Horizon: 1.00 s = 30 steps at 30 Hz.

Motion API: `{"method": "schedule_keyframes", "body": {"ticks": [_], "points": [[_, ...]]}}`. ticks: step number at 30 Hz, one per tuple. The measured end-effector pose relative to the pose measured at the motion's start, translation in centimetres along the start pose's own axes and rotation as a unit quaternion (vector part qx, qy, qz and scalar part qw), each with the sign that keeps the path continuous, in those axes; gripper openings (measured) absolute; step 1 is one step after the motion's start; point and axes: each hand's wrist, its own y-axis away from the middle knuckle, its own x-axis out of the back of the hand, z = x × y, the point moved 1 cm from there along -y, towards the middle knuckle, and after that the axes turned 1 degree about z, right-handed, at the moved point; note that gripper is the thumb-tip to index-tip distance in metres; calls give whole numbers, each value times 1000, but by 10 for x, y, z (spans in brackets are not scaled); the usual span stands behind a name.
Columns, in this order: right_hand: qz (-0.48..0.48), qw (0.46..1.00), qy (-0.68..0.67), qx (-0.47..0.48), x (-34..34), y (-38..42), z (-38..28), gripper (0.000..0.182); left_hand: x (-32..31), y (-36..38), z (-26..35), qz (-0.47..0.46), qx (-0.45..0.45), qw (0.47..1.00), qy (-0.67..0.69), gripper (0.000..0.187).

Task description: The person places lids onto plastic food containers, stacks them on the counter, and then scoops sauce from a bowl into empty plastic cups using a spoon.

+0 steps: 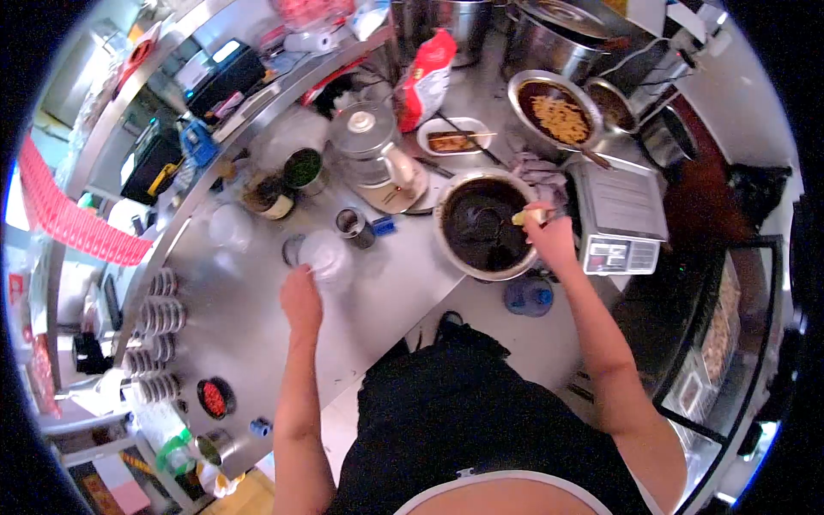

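Observation:
My left hand [301, 296] is closed on the edge of a translucent plastic bowl [328, 256] over the steel counter. My right hand [549, 230] is at the right rim of a large metal bowl [443, 236] of dark sauce. Its fingers are closed around a small pale-yellow item [520, 219], whose kind I cannot make out. A dark steel cup [354, 227] stands just beyond the plastic bowl, beside a small blue object [383, 226]. Right of the sauce bowl is a kitchen scale [620, 206], with a crumpled cloth [542, 176] behind my right hand.
A glass-bodied pot [367, 142], a red-and-white bag [427, 77] and a white tray with food [427, 136] stand farther back. A bowl of noodle-like food [558, 116] is at back right. Stacked lids or dishes [161, 316] and a red-filled dish [215, 398] lie left. A bluish bottle [529, 296] is below the sauce bowl.

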Motion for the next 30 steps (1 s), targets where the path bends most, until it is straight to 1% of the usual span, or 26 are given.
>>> {"method": "schedule_keyframes", "body": {"ticks": [1,2,3,4,5,6,8,9,12,13,15,18,19,22,24,25,26,28,30], "points": [[10,999,27,24,6,9,-5,17,4,4,-4,-3,15,1000,3,16],[19,997,54,46,10,18,-11,17,16,8,-4,-8,24,999,38,14],[13,997,50,57,14,26,-16,17,29,14,-1,-14,32,997,71,13],[7,997,46,68,17,34,-20,18,36,22,4,25,39,995,86,12],[7,989,61,131,19,40,-24,20,41,31,7,66,47,992,100,12],[8,980,111,163,21,47,-32,25,46,39,8,106,54,987,112,11],[-2,966,153,208,12,50,-30,26,55,57,15,54,55,980,182,13],[-14,950,180,253,8,50,-26,28,59,64,22,29,57,975,215,15],[-53,918,258,297,-7,51,-8,30,67,81,49,-44,-3,953,298,22],[-57,913,260,309,-8,53,-5,29,64,84,55,-69,-22,950,305,31],[-63,904,263,332,-12,57,0,27,61,83,69,-111,-53,940,318,35],[-78,924,243,284,-17,75,-6,25,58,76,92,-150,-88,934,314,39],[-86,932,243,254,-17,82,-8,25,57,73,99,-159,-97,933,309,41],[-61,952,201,224,-17,96,2,23,58,63,119,-157,-103,924,334,41],[-43,985,73,151,-22,105,7,22,53,59,125,-154,-107,923,335,41],[-32,993,7,114,-25,108,7,21,51,56,128,-152,-111,923,334,41],[-22,997,-56,50,-28,109,8,22,51,53,133,-148,-118,921,340,41],[2,980,-185,-79,-32,114,9,23,52,47,140,-143,-134,916,350,41],[53,941,-298,-151,-33,112,16,26,54,41,144,-146,-162,913,345,38]]}}
